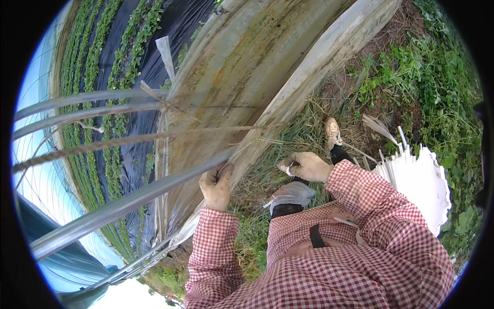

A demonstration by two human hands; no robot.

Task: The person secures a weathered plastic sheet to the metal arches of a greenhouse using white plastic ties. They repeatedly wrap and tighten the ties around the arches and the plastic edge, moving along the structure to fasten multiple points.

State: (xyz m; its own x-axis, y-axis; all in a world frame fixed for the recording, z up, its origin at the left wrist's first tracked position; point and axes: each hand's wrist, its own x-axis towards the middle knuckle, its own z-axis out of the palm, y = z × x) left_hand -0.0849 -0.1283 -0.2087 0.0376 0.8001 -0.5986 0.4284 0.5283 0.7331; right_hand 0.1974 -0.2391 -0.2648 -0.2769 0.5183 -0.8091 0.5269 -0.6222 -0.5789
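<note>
My left hand (217, 187), in a soiled tan glove, is at the underside of a metal pipe (131, 197), against a dirty plastic film (227, 77). Its fingers are bent; whether they pinch the film or only touch it is hidden. To the right, my right hand (310, 167), gloved too, is held above the grass with thumb and fingers curled together. A small white piece (289, 170), perhaps the end of a strip, shows between those fingertips. Beneath my right forearm is a bundle of white strips (417, 185) with uneven ends.
A twisted rope (96, 146) and two thinner pipes (88, 111) cross the left side. Beyond the film, leafy crop rows (115, 77) grow through black mulch film (135, 42). Grass (285, 143) surrounds my shoe (332, 133); weeds (444, 77) grow at right.
</note>
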